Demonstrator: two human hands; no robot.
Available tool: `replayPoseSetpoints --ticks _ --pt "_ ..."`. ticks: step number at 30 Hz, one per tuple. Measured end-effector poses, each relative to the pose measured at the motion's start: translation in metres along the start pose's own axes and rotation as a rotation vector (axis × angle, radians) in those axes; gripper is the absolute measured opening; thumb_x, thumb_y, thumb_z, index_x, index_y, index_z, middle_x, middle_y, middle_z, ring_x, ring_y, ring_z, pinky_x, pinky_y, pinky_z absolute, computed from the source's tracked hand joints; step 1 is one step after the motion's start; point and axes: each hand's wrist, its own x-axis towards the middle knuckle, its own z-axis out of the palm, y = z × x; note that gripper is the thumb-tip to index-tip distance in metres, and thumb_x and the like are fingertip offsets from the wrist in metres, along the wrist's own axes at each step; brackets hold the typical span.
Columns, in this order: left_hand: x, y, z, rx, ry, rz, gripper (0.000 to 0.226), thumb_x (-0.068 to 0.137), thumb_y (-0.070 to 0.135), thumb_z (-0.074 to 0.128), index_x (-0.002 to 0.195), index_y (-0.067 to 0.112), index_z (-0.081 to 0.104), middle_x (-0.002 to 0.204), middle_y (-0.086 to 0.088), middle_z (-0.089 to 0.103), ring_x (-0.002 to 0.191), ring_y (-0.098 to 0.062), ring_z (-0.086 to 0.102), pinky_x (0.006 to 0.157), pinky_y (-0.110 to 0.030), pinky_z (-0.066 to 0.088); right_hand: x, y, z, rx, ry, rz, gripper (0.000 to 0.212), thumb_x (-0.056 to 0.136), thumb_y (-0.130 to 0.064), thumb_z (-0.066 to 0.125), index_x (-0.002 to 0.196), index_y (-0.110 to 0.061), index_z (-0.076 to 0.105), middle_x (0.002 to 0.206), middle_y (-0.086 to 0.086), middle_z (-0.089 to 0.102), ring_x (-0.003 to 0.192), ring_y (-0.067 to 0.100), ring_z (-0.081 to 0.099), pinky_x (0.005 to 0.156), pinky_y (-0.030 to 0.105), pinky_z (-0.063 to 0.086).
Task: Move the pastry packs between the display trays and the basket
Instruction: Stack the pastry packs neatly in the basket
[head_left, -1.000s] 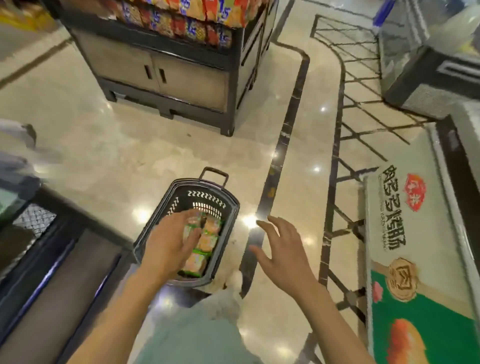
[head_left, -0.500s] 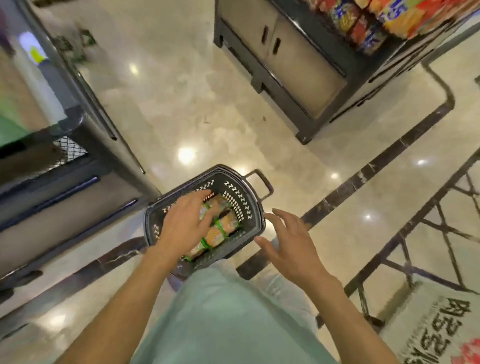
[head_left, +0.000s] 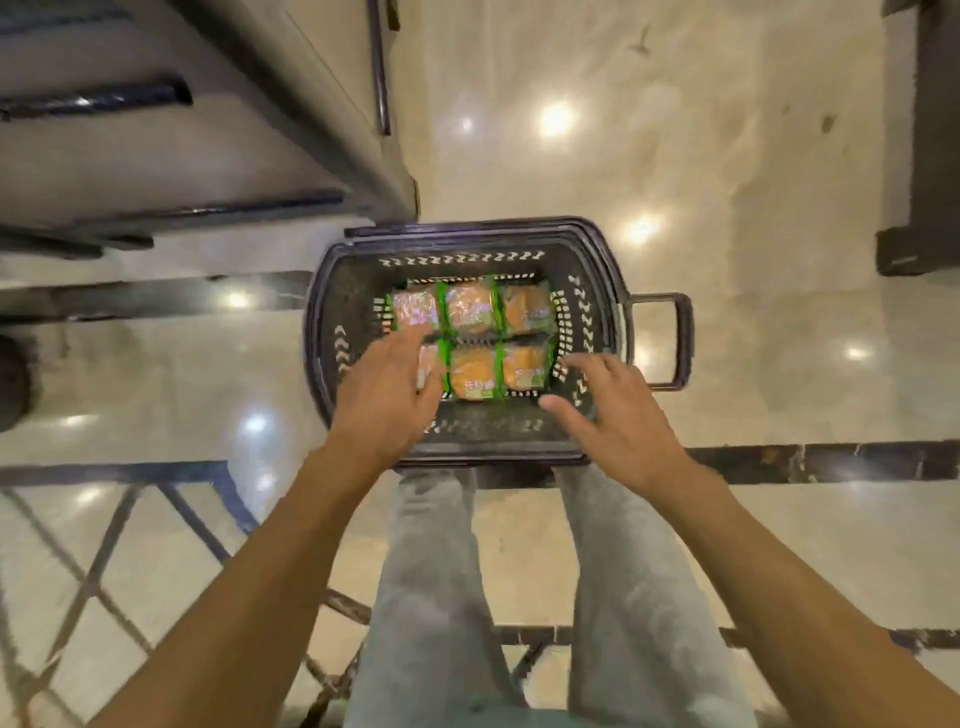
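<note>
A dark plastic basket (head_left: 597, 270) stands on the floor straight below me, its pull handle (head_left: 675, 340) on the right. Inside lie several pastry packs (head_left: 470, 312) in clear wrappers with green edges, laid in two rows. My left hand (head_left: 387, 395) reaches into the basket's near left side, fingers extended over the near-left pack, which it partly hides. My right hand (head_left: 615, 410) hovers over the basket's near right rim with fingers spread and holds nothing.
A display cabinet base (head_left: 208, 130) stands at the upper left, close to the basket's far left corner. Another dark stand's foot (head_left: 914, 244) is at the right edge. Glossy floor with dark inlay lines surrounds the basket. My legs (head_left: 519, 597) stand just behind it.
The view has swung down until the basket sits straight below me. My left hand stays in the basket over the packs, and my right hand has come closer, over its near right rim.
</note>
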Motion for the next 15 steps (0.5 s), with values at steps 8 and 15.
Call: replayPoseSetpoints --ticks 8,15 --pt "0.106 -0.079 0.176 -0.125 -0.001 -0.165 0.06 0.09 0.037 0.048 0.143 0.007 0.046 0.136 -0.016 0.057 0.127 -0.035 0.052 0.108 -0.044 0.04 0.182 0.091 0.166 -0.064 -0.185 -0.038 0.063 0.094 -0.051 0.062 0.142 -0.014 0.047 0.135 0.014 0.053 0.127 0.035 0.046 0.105 0.042 0.039" --pt "0.152 -0.154 0.244 -0.166 0.075 -0.149 0.055 0.095 0.015 0.064 0.145 0.005 0.044 0.138 -0.017 0.056 0.125 -0.03 0.049 0.103 -0.028 0.03 0.259 0.121 0.289 -0.348 -0.156 -0.149 0.069 0.094 -0.047 0.061 0.147 -0.009 0.039 0.153 0.015 0.037 0.139 0.037 0.034 0.117 0.045 0.027"
